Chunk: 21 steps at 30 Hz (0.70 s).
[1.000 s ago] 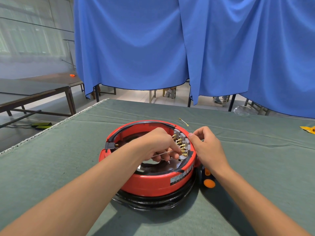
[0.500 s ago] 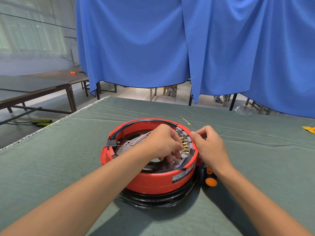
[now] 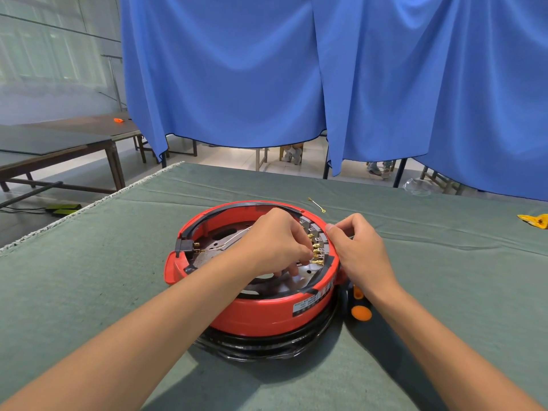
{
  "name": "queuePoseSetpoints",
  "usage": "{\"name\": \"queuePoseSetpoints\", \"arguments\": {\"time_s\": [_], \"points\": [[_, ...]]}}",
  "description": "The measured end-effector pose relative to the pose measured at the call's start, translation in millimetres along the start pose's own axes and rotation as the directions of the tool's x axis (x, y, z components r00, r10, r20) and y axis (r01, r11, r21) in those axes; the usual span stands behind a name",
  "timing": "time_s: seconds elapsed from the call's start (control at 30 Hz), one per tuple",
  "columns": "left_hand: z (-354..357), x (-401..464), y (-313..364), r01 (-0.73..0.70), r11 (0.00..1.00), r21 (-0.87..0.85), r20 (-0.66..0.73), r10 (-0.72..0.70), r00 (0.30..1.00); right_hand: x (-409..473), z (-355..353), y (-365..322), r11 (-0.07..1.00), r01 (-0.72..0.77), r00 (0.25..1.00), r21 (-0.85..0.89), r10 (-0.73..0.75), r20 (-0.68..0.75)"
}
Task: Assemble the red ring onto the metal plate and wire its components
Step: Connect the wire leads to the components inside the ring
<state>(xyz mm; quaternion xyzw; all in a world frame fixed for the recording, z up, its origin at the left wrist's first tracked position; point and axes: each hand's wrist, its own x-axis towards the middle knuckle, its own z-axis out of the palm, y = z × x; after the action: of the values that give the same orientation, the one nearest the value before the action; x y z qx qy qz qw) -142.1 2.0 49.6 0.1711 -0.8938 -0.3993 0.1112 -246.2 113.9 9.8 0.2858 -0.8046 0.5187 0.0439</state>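
Red ring [image 3: 261, 312] already sitting on the plate [image 3: 299, 281]. Left hand [image 3: 275, 243] curled inside it, fingertips right at the brass terminals [image 3: 316, 253] just to their right, apparently pinching a wire [image 3: 234, 240] trailing left. Right hand [image 3: 358, 253] curled on the outer rim, steadying.

Head view, down, seemingly close

Bright, sharp daylight; soft shadows; edges bowed.
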Motion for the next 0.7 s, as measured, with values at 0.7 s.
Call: {"name": "queuePoseSetpoints", "arguments": {"time_s": [0.7], "points": [[8.4,-9.2,10.4,-0.136,0.778,0.613,-0.136,0.274,0.952,0.1,-0.3,0.7,1.000,-0.012,1.000,-0.008,0.012,0.004]]}}
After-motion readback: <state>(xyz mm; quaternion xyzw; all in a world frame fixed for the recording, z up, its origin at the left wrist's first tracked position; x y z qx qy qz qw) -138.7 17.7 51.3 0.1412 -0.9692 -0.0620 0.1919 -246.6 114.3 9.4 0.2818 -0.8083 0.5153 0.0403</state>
